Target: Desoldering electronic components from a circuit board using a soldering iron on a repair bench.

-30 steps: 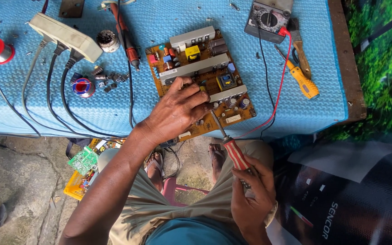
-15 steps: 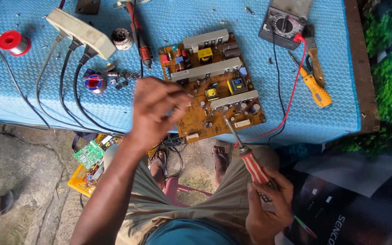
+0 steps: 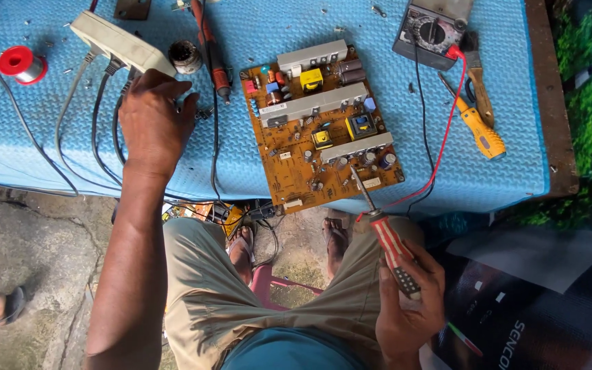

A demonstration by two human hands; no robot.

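Note:
An orange circuit board (image 3: 320, 127) with grey heat sinks and yellow parts lies on the blue mat (image 3: 275, 27) covering the table. My right hand (image 3: 409, 301) grips a red-handled screwdriver (image 3: 386, 236) near my lap; its tip points at the board's near edge. My left hand (image 3: 153, 120) reaches over small metal parts left of the board, next to the white power strip (image 3: 119, 42). Its fingers are curled down and hide whatever lies beneath them.
A multimeter (image 3: 432, 29) with red and black leads sits at the back right, beside a yellow screwdriver (image 3: 477, 127). A red solder spool (image 3: 20, 63) and a soldering iron (image 3: 214, 51) lie at the left. Another person's feet show at the lower left.
My left hand left the circuit board and moved left to the small parts by the power strip. My right hand stayed low with the screwdriver.

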